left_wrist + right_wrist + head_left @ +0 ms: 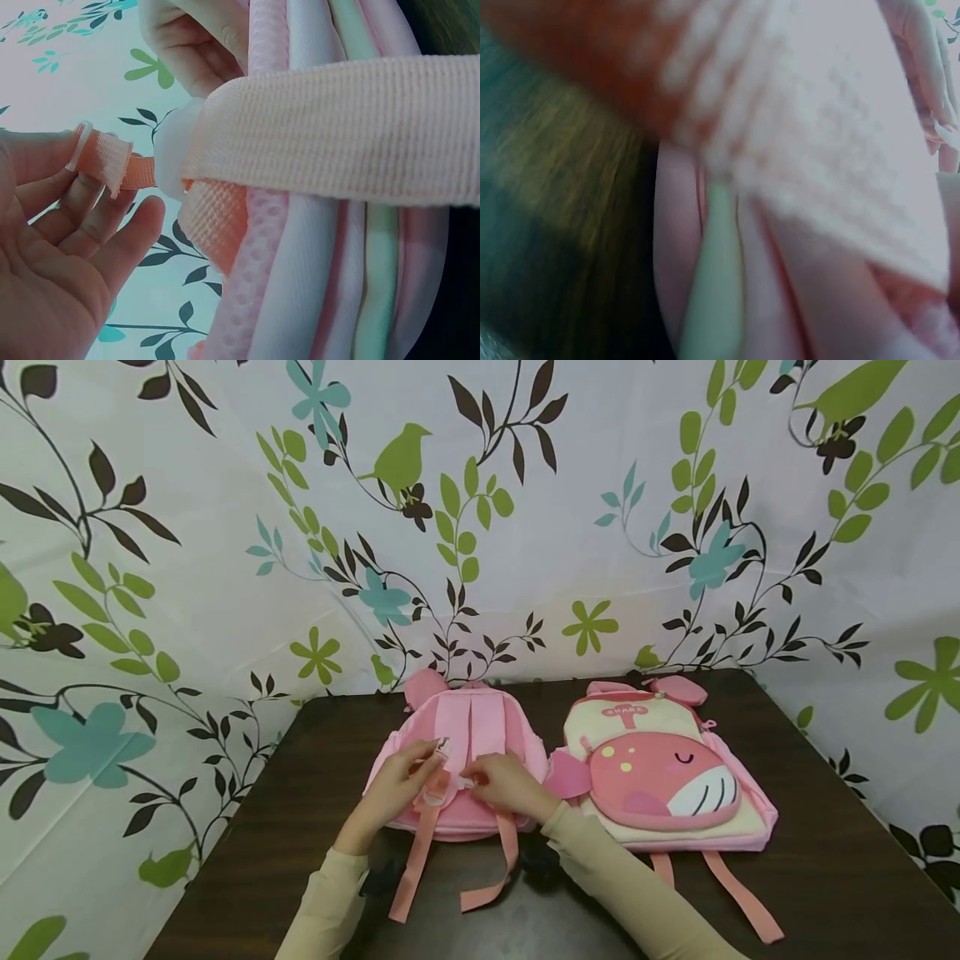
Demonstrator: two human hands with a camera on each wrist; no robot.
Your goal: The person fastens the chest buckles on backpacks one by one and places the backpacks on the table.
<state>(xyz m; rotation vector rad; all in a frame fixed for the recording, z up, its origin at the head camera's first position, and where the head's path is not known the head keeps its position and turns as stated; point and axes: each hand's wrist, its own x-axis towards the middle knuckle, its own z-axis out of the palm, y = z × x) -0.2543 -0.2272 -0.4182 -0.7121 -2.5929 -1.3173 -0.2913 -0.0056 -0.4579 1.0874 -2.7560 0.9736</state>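
A pink backpack (pixel 489 718) lies with its shoulder straps facing up. My left hand (pixel 397 783) pinches the end of a short orange strap (pixel 105 161), which has a white plastic loop (pixel 81 146) on it. That strap runs to a white slider (pixel 174 146) on the wide peach shoulder strap (pixel 345 127). My right hand (pixel 506 785) has its fingers curled at a small white buckle (pixel 465 782) on the other shoulder strap and appears to pinch it. Blurred webbing (pixel 810 120) covers much of the right wrist view.
To the right lies a second backpack (pixel 675 727), with a pink whale pocket (pixel 663 781) facing up and loose straps (pixel 742 893) trailing forward. Both stand on a dark wooden table (pixel 300 810) in front of a patterned cloth (pixel 480 527).
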